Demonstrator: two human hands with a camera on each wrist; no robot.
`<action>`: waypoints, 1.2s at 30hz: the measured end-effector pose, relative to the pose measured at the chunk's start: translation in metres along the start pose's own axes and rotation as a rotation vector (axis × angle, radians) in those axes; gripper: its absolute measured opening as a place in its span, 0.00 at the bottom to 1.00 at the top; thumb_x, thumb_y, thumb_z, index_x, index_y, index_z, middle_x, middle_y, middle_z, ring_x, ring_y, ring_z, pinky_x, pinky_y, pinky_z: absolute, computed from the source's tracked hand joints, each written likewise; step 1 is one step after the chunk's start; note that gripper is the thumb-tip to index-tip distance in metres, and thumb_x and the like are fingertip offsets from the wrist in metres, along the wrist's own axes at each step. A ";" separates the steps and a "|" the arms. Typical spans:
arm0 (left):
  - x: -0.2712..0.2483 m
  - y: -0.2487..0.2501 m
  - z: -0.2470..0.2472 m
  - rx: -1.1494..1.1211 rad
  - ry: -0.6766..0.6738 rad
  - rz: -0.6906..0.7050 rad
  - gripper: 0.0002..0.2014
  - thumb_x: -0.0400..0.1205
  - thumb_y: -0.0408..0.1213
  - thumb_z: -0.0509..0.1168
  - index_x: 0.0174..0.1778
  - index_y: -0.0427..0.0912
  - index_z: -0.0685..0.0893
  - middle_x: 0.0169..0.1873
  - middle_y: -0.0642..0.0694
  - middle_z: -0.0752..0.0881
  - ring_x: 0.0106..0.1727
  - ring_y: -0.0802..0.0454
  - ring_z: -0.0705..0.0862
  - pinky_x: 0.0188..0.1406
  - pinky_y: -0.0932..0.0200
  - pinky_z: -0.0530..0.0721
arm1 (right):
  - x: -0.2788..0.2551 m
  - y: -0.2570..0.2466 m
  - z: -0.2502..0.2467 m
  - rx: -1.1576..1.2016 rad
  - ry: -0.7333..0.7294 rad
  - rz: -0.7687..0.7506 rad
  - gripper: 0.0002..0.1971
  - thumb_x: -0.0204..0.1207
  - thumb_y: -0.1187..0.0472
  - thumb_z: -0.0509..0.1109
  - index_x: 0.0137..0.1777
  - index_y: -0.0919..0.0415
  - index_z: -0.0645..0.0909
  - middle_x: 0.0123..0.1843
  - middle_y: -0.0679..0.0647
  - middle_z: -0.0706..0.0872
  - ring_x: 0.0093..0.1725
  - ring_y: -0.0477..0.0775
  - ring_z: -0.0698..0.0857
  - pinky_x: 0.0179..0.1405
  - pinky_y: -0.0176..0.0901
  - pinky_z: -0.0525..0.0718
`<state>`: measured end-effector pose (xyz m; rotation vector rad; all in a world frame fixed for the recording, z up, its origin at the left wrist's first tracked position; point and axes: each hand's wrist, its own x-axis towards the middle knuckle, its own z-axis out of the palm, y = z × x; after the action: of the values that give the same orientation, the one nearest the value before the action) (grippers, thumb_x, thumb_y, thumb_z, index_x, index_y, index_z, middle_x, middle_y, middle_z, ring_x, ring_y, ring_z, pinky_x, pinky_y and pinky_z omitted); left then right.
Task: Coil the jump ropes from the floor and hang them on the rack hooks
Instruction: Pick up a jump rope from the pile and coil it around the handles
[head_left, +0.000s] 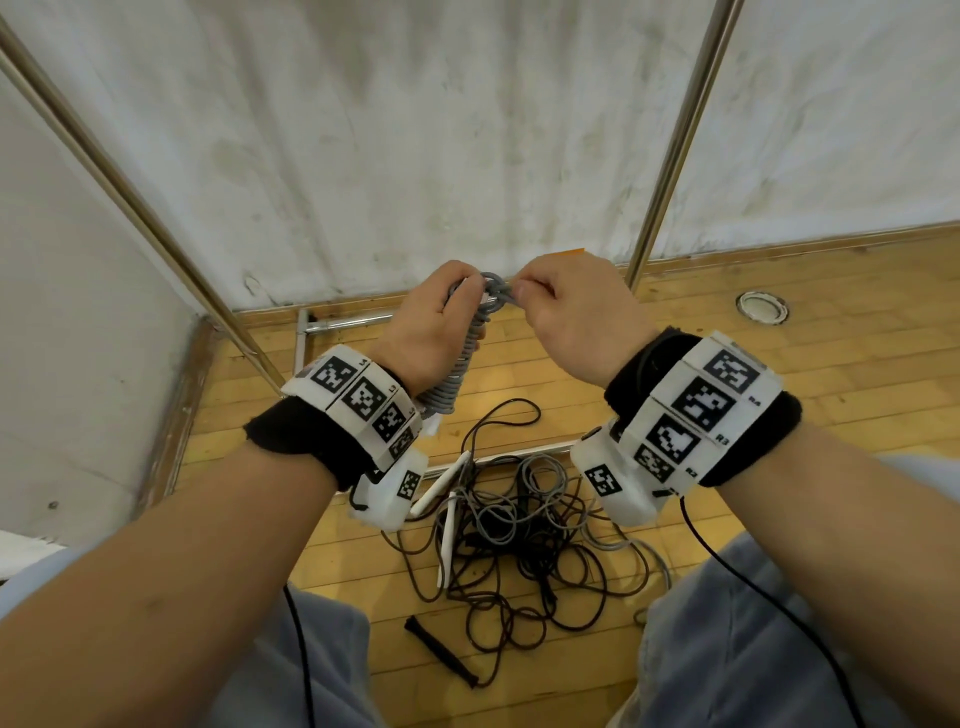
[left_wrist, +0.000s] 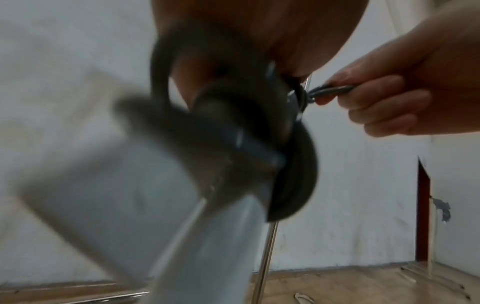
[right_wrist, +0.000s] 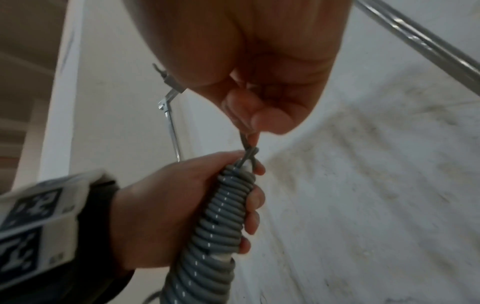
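- Several ropes (head_left: 511, 540) lie tangled on the wooden floor (head_left: 779, 364) nearest us, not yet coiled.
- Our left hand (head_left: 436, 322) clamps the grey coiled rope (right_wrist: 221, 222) upright, so the turns stay stacked.
- Our right hand (head_left: 566, 317) pinches its free end (left_wrist: 330, 91), likely cinching a knot.
- Rack poles (head_left: 675, 140) stand beyond, near the wall; hooks unseen.

Two slanting metal poles, the left pole (head_left: 124, 187) and the right pole (head_left: 675, 140), frame an open gap before the white wall (head_left: 415, 130). Below that gap, a tangle of ropes (head_left: 519, 525) covers the wooden floor (head_left: 779, 374); right of the tangle the boards lie bare.
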<state>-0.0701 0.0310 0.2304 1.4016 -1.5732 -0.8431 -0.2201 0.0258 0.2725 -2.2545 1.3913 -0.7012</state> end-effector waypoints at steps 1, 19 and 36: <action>-0.001 0.000 0.000 0.005 -0.017 -0.002 0.07 0.89 0.38 0.52 0.49 0.45 0.75 0.33 0.44 0.80 0.29 0.53 0.81 0.24 0.66 0.79 | 0.001 0.001 -0.002 0.033 -0.013 0.015 0.12 0.83 0.63 0.58 0.42 0.60 0.81 0.28 0.43 0.72 0.26 0.43 0.70 0.22 0.25 0.67; -0.012 0.020 -0.034 -0.135 0.200 -0.007 0.15 0.85 0.42 0.60 0.35 0.43 0.83 0.22 0.42 0.81 0.20 0.47 0.81 0.21 0.61 0.77 | -0.003 -0.039 -0.008 0.163 0.022 -0.086 0.12 0.82 0.62 0.61 0.44 0.64 0.85 0.28 0.42 0.74 0.27 0.42 0.72 0.25 0.24 0.68; -0.033 0.120 -0.113 -0.259 0.240 0.178 0.05 0.84 0.27 0.60 0.50 0.39 0.79 0.41 0.41 0.83 0.41 0.44 0.87 0.41 0.57 0.87 | 0.045 -0.141 -0.077 0.478 0.267 -0.269 0.08 0.78 0.62 0.67 0.39 0.63 0.84 0.22 0.49 0.75 0.18 0.42 0.73 0.24 0.33 0.74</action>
<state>-0.0171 0.0871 0.3801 1.1144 -1.3305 -0.7140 -0.1506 0.0400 0.4233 -2.0237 0.8977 -1.3087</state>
